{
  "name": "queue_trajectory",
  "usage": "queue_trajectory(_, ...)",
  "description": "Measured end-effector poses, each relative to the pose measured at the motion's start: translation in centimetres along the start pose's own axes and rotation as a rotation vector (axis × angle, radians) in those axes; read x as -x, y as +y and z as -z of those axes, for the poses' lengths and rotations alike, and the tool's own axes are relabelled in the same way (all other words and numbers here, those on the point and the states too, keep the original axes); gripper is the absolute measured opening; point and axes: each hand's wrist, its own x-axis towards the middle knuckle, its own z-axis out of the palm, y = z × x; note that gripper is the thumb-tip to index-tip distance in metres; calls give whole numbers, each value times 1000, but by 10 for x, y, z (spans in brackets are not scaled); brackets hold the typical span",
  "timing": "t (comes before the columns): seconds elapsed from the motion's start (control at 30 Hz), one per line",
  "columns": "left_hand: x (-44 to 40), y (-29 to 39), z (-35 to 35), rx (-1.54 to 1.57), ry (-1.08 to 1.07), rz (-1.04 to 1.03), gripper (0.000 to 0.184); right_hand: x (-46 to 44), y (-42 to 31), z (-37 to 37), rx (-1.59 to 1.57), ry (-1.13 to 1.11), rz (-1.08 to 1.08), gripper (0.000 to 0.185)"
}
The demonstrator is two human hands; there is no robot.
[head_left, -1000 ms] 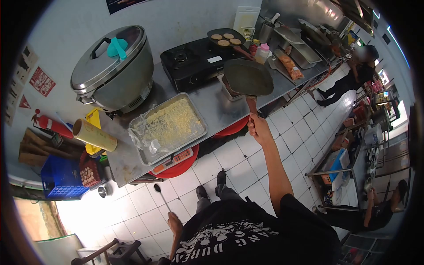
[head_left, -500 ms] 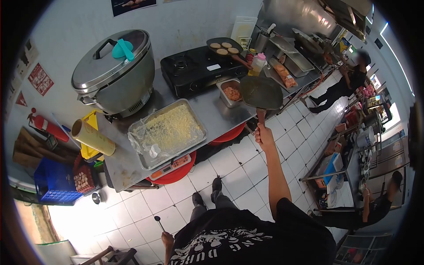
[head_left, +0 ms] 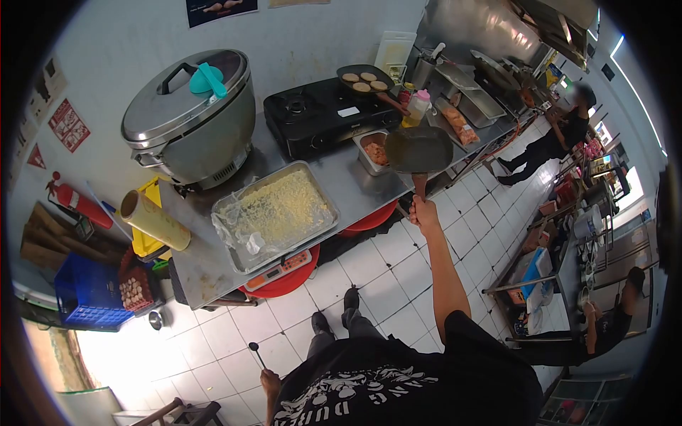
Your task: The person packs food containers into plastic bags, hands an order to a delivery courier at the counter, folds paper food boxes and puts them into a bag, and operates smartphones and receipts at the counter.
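Note:
My right hand [head_left: 425,213] is closed round the wooden handle of a dark frying pan [head_left: 419,150], held out at the counter's front edge. Beside the pan is a metal container [head_left: 371,167] of orange-pink food. Down by my side, over the floor, my left hand [head_left: 270,382] grips the thin handle of a small dark ladle [head_left: 253,346]. A second pan [head_left: 369,86] with several pale round patties rests on the black gas stove [head_left: 312,113]. Nearer me lies a metal tray [head_left: 284,253] spread with pale yellow crumbs.
A large lidded steel pot [head_left: 206,135] stands at the left, a roll of plastic wrap [head_left: 155,221] near it. A bottle with a pink cap [head_left: 416,108] is behind my pan. Two people work at the right, one near the far counter [head_left: 554,135]. An orange scale [head_left: 278,270] sits below the tray.
The view has shifted slightly, so the counter things appear a little further right and lower. Both hands keep their hold, with the pan and ladle almost where they were.

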Motion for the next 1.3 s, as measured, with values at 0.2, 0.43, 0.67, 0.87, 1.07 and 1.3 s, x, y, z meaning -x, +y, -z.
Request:
queue_trajectory(0.2, 1, -55, 8, -485, 47, -268, 10, 5, -3, -6, 156, 58, 51, 26)
queue_trajectory(0.43, 19, -58, 33, -381, -11, -212, 14, -6, -9, -8, 367, 102, 165, 32)
queue_trajectory(0.67, 57, -76, 45, -180, 29, -80, 35, -58, -4, -2, 879, 68, 452, 37)
queue_trajectory(0.87, 98, -139, 44, -169, 61, 52, 31, -22, -34, -12, 1408, -67, 636, 31)
queue_trajectory(1.07, 200, -227, 54, -243, 108, 180, 35, -101, -5, 16, 279, -343, 343, 14)
queue_trajectory(1.3, 322, -335, 67, -329, 117, 108, 38, 113, -41, 75, -407, -368, 22, 15)
